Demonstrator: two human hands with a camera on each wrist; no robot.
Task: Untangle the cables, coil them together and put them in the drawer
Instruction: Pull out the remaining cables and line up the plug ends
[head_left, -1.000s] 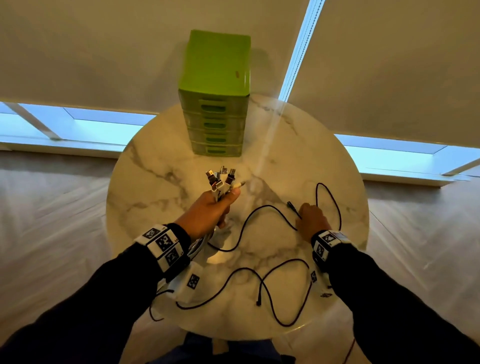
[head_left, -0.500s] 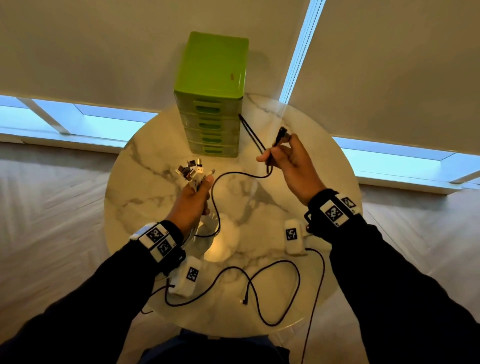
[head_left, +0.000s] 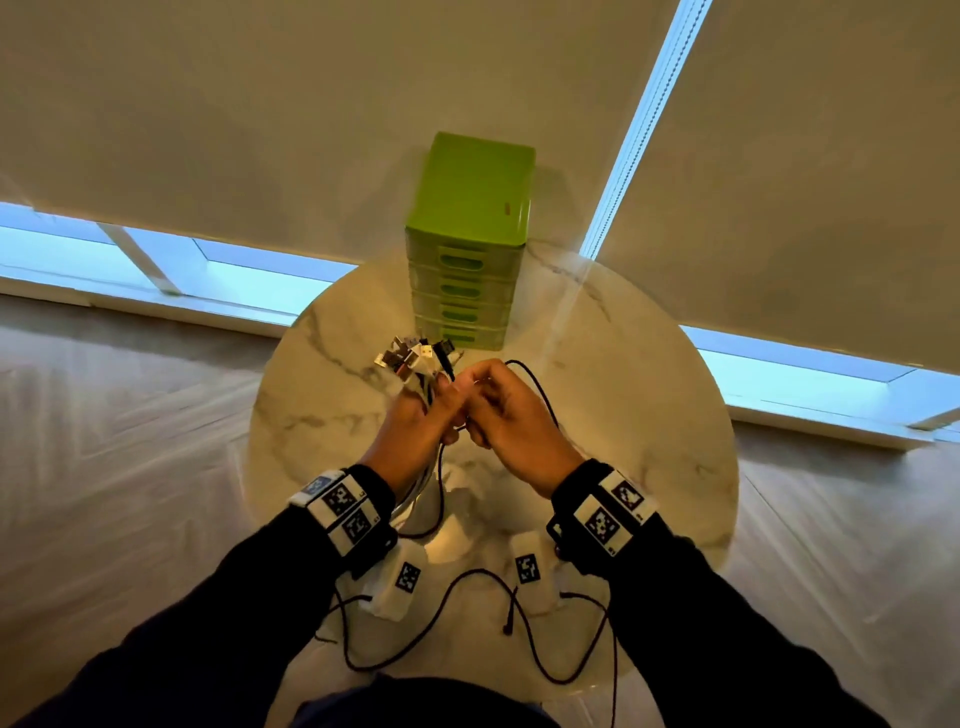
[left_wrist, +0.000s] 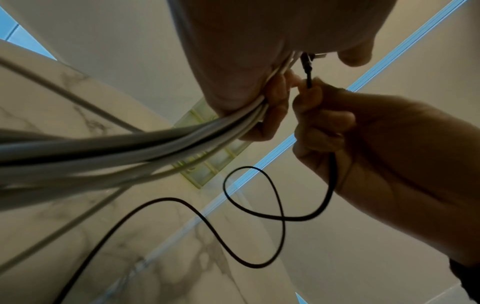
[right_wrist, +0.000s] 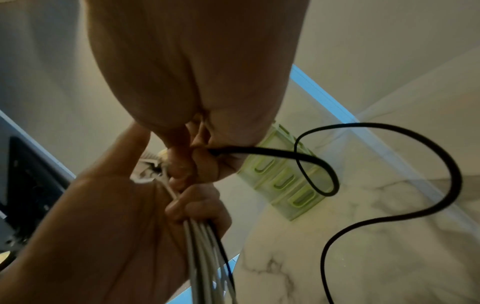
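My left hand grips a bundle of white and grey cables above the round marble table; their plugs fan out above the fist. My right hand sits against it and pinches the black cable near its plug end, held up at the bundle. The rest of the black cable loops over the table and trails off the near edge. The green drawer unit stands at the table's far side with all drawers closed.
Two white tagged blocks lie on the table's near part under my wrists. Behind the table are roller blinds and a low window strip. Wooden floor surrounds the table on both sides.
My right hand picked the black cable's end off the table, lifted it high toward the drawers, then brought it down and left to meet my left hand's bundle. The view tilted upward.
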